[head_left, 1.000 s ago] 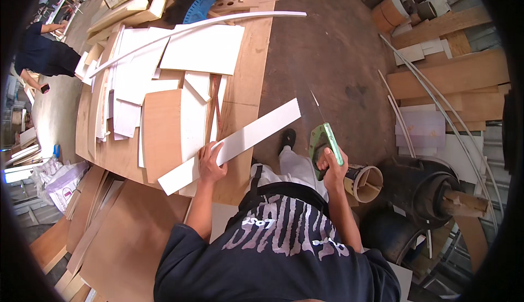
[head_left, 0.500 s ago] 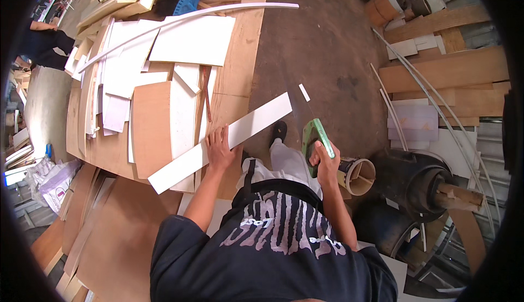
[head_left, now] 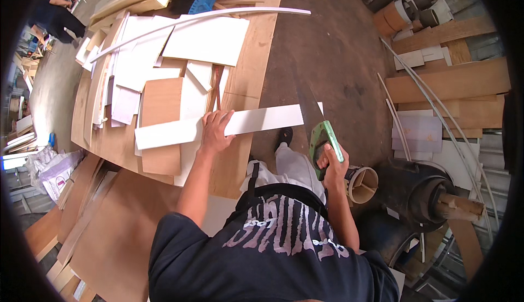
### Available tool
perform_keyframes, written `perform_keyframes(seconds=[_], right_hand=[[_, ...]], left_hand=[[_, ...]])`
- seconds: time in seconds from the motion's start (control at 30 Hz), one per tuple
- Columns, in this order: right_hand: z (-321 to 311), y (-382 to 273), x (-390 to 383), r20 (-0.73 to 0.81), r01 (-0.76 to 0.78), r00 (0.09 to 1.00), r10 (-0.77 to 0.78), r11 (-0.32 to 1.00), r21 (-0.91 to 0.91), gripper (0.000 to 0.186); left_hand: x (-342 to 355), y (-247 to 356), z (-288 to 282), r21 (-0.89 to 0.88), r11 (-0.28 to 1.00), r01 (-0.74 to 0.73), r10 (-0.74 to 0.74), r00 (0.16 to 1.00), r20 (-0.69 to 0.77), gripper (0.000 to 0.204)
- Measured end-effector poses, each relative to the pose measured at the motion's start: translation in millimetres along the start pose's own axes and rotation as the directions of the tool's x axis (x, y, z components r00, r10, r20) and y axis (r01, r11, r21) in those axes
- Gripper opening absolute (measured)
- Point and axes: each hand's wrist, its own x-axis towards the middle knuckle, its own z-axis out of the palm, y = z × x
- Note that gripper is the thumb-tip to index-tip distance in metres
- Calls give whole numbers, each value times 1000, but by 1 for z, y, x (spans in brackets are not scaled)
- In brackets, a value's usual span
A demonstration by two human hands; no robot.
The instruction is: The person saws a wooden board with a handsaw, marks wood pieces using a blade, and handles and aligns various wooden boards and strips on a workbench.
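A long white board [head_left: 262, 118] lies across the near right corner of the workbench, its right end sticking out past the edge. My left hand [head_left: 216, 133] grips it from above, fingers over its top and thumb along the near side. In my right hand [head_left: 332, 163] is the green handle of a handsaw [head_left: 318, 141]. Its dark blade slants up and away, passing in front of the board's overhanging end. A small white sliver [head_left: 321, 107] shows beyond the blade; whether it joins the board is hidden.
White and brown panels [head_left: 207, 39] cover the workbench [head_left: 248, 84], with a long thin white strip [head_left: 262, 10] across them. A black barrel-like object [head_left: 415, 187] and a round tube [head_left: 362, 185] stand at my right. Boards lean along the right wall. Another person [head_left: 54, 15] is far left.
The white board has swung clockwise and lies more level, its left end farther from me. My left hand has moved with it. The saw's blade now shows more plainly against the board's end.
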Motion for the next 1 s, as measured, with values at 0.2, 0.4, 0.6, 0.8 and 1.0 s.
perform_keyframes(seconds=[0.2, 0.4, 0.6, 0.8, 1.0], right_hand=[[-2, 6, -3, 18, -34, 999, 34, 999, -23, 23], [-2, 20, 14, 104, -56, 993, 59, 998, -33, 18], [6, 39, 48, 211, -35, 977, 44, 998, -43, 18], [31, 46, 58, 244, -46, 969, 51, 999, -23, 16], [46, 52, 42, 200, -32, 979, 34, 999, -15, 15]], left_hand=[[-6, 17, -2, -122, 990, -72, 81, 994, 67, 86], [-28, 22, 17, -32, 998, -57, 59, 997, 46, 79], [-23, 36, 13, -79, 997, 26, -17, 993, 118, 74], [-30, 34, 5, -20, 996, 82, -79, 988, 131, 74], [-51, 11, -1, -53, 995, 84, -73, 983, 171, 79]])
